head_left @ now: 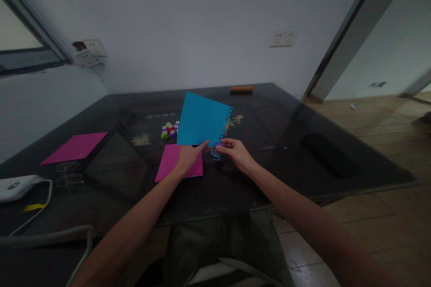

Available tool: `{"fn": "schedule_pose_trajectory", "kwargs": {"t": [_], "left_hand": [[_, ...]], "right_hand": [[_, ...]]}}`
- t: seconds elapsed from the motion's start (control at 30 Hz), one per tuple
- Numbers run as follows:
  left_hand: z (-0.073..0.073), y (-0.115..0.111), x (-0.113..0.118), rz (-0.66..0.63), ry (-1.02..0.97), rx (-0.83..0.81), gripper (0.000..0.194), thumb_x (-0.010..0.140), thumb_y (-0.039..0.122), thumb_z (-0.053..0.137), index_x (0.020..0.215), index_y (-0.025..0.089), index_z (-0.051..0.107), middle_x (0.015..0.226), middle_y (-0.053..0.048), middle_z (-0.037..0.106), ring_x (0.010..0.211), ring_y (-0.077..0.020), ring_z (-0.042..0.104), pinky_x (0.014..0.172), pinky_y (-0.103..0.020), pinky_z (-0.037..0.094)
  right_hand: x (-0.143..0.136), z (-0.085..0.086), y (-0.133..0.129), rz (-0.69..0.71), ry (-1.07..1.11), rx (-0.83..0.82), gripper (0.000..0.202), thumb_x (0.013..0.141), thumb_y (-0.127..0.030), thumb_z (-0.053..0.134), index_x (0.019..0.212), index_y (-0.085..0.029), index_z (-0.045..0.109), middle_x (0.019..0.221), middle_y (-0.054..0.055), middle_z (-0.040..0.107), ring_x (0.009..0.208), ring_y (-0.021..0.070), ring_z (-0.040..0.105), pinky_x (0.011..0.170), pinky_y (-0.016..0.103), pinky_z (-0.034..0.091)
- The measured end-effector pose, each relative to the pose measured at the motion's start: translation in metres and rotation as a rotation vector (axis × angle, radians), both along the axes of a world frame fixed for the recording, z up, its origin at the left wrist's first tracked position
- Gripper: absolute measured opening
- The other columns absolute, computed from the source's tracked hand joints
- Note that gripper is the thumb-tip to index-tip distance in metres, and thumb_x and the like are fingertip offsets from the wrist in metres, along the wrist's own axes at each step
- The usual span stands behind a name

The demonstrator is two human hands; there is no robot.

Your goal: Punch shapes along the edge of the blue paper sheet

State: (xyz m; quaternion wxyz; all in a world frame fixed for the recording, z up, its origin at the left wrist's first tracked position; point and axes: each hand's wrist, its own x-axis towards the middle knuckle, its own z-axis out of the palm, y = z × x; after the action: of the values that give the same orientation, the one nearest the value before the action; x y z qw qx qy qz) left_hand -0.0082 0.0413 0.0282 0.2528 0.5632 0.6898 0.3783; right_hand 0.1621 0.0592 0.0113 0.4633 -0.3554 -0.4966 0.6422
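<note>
My left hand point(190, 157) pinches the lower edge of a blue paper sheet point(204, 119), which is tilted up above the table. A row of cut-out holes runs along the sheet's right edge. At its lower right corner, my right hand point(235, 150) is closed on a small purple craft punch point(220, 144); my fingers partly cover it. Small blue paper cut-outs point(215, 155) lie on the table just below. Under my left hand rests pink paper point(168, 163), with holes along its lower edge. Several colourful punches point(170, 131) are grouped behind, left of the blue sheet.
The dark glossy table point(256, 179) stands against a wall. Another pink sheet point(76, 147), eyeglasses point(69, 175) and a white power strip point(18, 187) with a cable lie to the left. A black case point(330, 153) is at right, and an orange-brown object point(241, 89) at the back.
</note>
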Motion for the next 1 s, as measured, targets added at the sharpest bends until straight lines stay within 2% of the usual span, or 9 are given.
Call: {"fn": "schedule_pose_trajectory", "kwargs": {"t": [0.27,0.47,0.67,0.87,1.0], "left_hand": [[-0.001,0.0,0.002,-0.031,0.007,0.047,0.032,0.07,0.045,0.059,0.066,0.015,0.068,0.074,-0.009,0.07,0.076,-0.0231,0.063,0.068,-0.029,0.045],[-0.003,0.0,0.005,-0.056,0.004,0.088,0.029,0.07,0.044,0.058,0.071,0.016,0.066,0.075,-0.007,0.07,0.075,-0.0222,0.062,0.066,-0.028,0.043],[-0.01,0.002,0.005,-0.063,0.077,-0.022,0.04,0.071,0.051,0.053,0.062,0.014,0.062,0.064,-0.006,0.065,0.065,-0.0206,0.059,0.057,-0.027,0.038],[-0.009,0.001,0.007,-0.073,0.059,0.003,0.034,0.074,0.046,0.054,0.076,0.015,0.066,0.077,-0.007,0.069,0.077,-0.0208,0.062,0.067,-0.026,0.042],[-0.005,-0.001,0.006,-0.104,0.066,-0.028,0.027,0.076,0.041,0.053,0.08,0.02,0.069,0.073,-0.004,0.069,0.086,-0.0225,0.063,0.075,-0.026,0.044]], "right_hand": [[0.0,-0.001,0.001,0.0,-0.018,0.003,0.033,0.055,-0.032,0.079,0.08,-0.017,0.065,0.078,0.004,0.068,0.071,0.0155,0.061,0.078,0.035,0.046],[0.0,-0.002,0.001,-0.013,-0.041,0.004,0.034,0.056,-0.031,0.078,0.082,-0.015,0.064,0.079,0.005,0.068,0.07,0.0142,0.061,0.078,0.033,0.047],[-0.001,-0.004,0.003,-0.023,-0.052,0.002,0.032,0.057,-0.027,0.078,0.083,-0.015,0.064,0.078,0.004,0.068,0.068,0.0135,0.061,0.077,0.032,0.047],[-0.002,-0.006,0.003,-0.015,-0.055,0.008,0.031,0.058,-0.027,0.077,0.084,-0.014,0.064,0.08,0.005,0.068,0.07,0.0144,0.062,0.078,0.033,0.047],[-0.002,-0.006,0.003,-0.01,-0.055,0.018,0.031,0.059,-0.026,0.076,0.084,-0.014,0.064,0.079,0.005,0.068,0.071,0.0148,0.063,0.079,0.034,0.047]]}}
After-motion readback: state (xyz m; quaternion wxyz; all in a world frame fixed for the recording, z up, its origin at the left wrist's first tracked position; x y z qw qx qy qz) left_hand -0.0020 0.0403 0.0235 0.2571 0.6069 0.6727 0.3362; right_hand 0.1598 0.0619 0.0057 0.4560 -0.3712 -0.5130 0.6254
